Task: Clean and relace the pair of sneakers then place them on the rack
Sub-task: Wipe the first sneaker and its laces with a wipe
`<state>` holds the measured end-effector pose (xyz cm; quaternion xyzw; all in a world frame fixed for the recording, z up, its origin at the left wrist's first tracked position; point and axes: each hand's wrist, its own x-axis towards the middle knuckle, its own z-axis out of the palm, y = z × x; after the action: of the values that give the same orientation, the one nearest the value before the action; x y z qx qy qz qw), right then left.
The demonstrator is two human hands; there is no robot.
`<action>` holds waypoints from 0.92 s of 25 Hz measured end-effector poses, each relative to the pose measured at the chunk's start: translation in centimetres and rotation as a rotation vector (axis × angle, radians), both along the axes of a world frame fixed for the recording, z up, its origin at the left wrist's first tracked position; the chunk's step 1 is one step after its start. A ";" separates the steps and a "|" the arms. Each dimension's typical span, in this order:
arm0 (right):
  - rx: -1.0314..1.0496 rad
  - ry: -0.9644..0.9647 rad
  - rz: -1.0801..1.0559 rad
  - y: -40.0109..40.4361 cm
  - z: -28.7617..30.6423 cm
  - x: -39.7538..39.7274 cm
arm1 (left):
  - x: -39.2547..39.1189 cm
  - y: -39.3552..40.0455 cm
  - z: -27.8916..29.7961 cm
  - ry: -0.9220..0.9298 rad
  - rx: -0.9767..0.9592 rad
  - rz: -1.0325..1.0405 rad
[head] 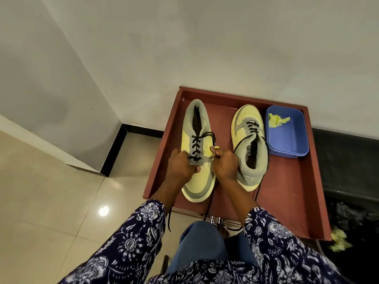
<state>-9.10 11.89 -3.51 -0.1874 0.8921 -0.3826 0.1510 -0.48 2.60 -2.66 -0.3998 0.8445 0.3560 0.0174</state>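
Both grips — left hand [180, 165], right hand [224, 163] — curled on near sneaker [198, 181].

Gripping the near sneaker [197, 160] with left hand [180, 165] and right hand [225, 164], yellow cloth [209, 151] pinched in the right. Second sneaker [250, 144] lying at 3 o'clock in the red tray [291, 187], blue tub [287, 132] beyond.

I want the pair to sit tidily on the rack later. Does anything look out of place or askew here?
The two yellow-and-grey sneakers point opposite ways: the left sneaker has its toe toward the person, the right sneaker its toe toward the wall. A crumpled yellow cloth lies on the floor beside the red-brown tray.
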 end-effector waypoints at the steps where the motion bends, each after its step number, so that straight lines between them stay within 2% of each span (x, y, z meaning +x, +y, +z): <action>1: 0.008 0.016 0.019 0.4 0.0 0.4 | 0.0 0.0 0.0 0.001 -0.003 -0.002; 5: 0.041 0.037 0.038 2.3 -0.1 3.0 | 0.0 0.1 -0.1 0.004 -0.001 0.010; 12: 0.014 -0.098 -0.029 4.7 -0.3 6.9 | -0.4 -0.2 -0.3 -0.029 -0.007 -0.012; 23: 0.069 -0.082 0.006 0.2 0.7 0.1 | -0.2 -0.2 0.3 0.014 -0.028 -0.003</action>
<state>-8.98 12.10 -2.78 -0.1689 0.8971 -0.3586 0.1951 -0.67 2.36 -2.37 -0.3964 0.8500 0.3470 0.0062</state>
